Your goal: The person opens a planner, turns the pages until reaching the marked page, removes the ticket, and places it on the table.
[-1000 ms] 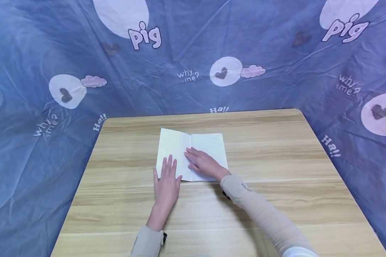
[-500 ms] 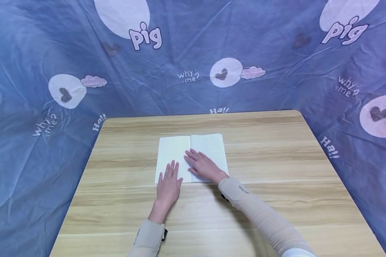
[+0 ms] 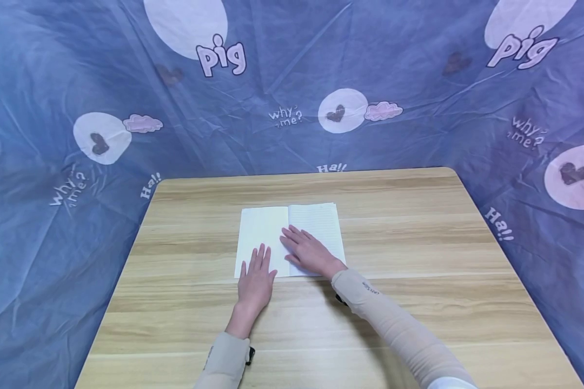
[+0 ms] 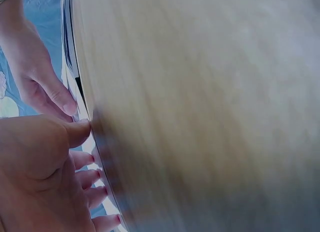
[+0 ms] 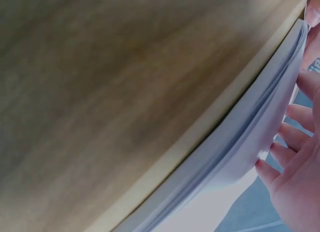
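An open notebook point(image 3: 263, 227) lies on the wooden table, its left page plain and its right page ruled. The left hand point(image 3: 255, 281) rests on the lower part of the left page, fingers extended. Across the centre fold, the right hand point(image 3: 311, 253) lies with its fingers spread, its palm over the ruled page. The left wrist view shows the left hand point(image 4: 45, 167) from the side, fingertips against the page. In the right wrist view the right hand point(image 5: 300, 157) touches the notebook point(image 5: 250, 137), whose page edges bulge slightly.
The wooden table point(image 3: 418, 227) extends around the notebook on all sides. A blue printed cloth point(image 3: 272, 65) hangs behind the table and along its left and right sides.
The left page, raised at its upper corner a second ago, now lies flat. The left hand has shifted slightly down and its fingers are closer together; the right hand has hardly moved.
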Motion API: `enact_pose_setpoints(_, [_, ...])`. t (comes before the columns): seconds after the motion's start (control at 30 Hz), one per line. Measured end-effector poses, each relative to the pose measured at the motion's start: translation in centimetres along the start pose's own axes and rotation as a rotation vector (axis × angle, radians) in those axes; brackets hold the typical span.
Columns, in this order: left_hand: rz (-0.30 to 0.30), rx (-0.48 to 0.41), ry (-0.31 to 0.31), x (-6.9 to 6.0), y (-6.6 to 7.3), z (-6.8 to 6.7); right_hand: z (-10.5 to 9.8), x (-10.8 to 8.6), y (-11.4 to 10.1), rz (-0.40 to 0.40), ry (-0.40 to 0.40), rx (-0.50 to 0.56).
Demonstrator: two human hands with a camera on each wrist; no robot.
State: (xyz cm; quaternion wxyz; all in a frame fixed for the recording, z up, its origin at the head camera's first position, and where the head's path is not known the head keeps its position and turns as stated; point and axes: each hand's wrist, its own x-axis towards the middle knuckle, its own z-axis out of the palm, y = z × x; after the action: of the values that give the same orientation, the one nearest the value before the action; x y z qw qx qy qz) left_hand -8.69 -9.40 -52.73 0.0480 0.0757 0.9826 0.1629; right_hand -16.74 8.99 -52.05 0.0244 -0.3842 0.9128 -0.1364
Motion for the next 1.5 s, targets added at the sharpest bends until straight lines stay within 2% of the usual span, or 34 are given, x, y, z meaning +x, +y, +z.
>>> enact_pose_setpoints(0.6, [0.004, -0.011, 0.002, -0.1, 0.0, -0.2, -0.9, -0.2, 2.0, 0.084, 0.034, 0.053])
enact_pose_setpoints(0.83, [-0.004, -0.017, -0.01, -0.2, 0.0, -0.2, -1.1, -0.2, 3.4, 0.111, 0.074, 0.072])
enact_pose_setpoints(1.5, [-0.004, -0.006, -0.016, -0.1, -0.1, 0.0, -2.8, 0.3, 7.6, 0.286, 0.074, 0.049])
